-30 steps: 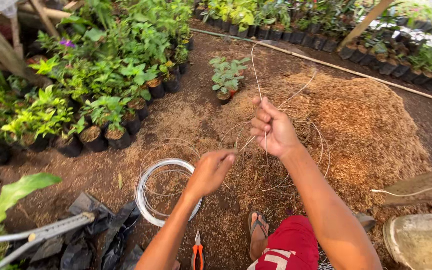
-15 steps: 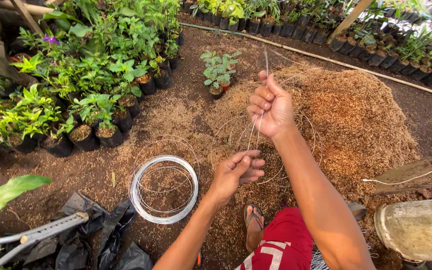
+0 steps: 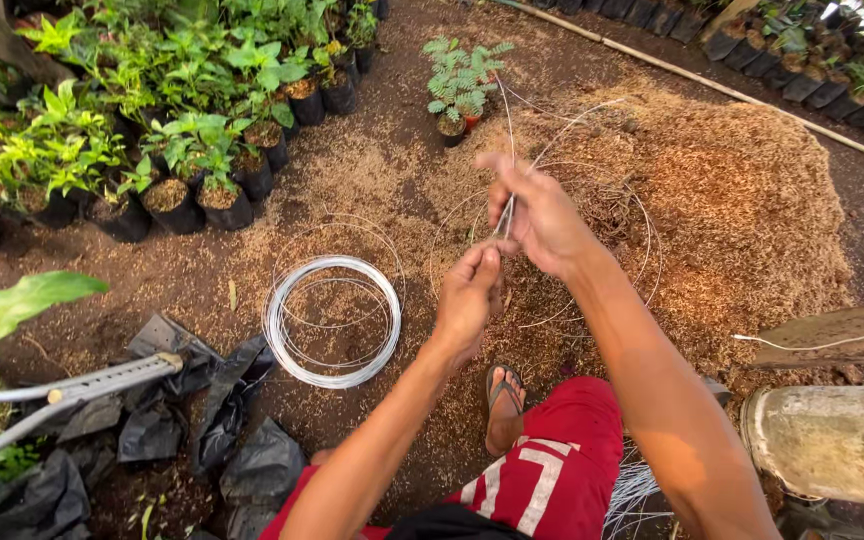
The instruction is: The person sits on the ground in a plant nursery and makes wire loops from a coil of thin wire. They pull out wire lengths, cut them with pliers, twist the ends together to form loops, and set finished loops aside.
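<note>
A thin wire [image 3: 508,150] was pinched by the left hand [image 3: 467,300] and the right hand [image 3: 542,220] mid-frame — a wire coil [image 3: 332,320] lay on the ground at lower left.

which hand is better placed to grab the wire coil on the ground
Left, probably. The left hand pinches the thin wire right beside the wire coil, on the coil's side. The right hand grips the same wire higher up, farther from it.
</note>
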